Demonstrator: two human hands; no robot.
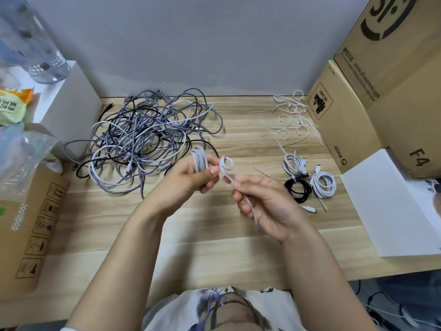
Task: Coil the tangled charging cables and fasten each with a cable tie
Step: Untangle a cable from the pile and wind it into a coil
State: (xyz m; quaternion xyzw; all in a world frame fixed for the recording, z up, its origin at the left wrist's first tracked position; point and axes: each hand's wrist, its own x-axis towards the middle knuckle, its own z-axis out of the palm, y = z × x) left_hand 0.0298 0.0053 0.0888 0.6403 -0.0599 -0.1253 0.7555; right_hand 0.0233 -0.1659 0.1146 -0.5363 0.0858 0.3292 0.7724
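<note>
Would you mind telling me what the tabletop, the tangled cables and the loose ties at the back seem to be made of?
Tabletop: pale wood-look planks with printed-looking grain and a matte finish, probably laminate.
Tangled cables: mostly braided fabric jackets, judging by the speckled grey-white weave; a few black ones look like smooth plastic or rubber.
Loose ties: thin, off-white, springy curled strips, likely nylon plastic.

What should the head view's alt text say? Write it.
Over a wooden desk, the left hand grips a coiled grey cable while the right hand pinches a white cable tie. Tangled cables lie behind.
</note>
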